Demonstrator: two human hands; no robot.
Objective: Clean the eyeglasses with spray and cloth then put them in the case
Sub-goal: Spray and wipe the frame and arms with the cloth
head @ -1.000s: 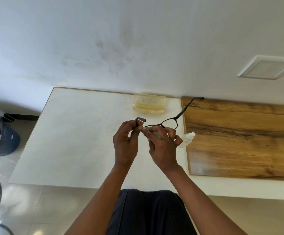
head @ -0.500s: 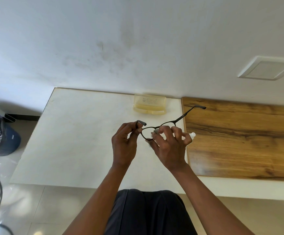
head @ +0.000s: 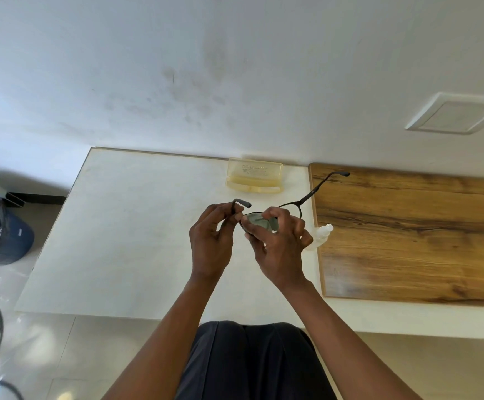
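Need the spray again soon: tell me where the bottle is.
In the head view, the spray bottle lies on the white table, partly hidden behind the right hand, at the wooden board's left edge.

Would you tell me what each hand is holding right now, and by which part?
Left hand pinches the eyeglasses by one temple arm near its tip; right hand presses the grey cloth against a lens.
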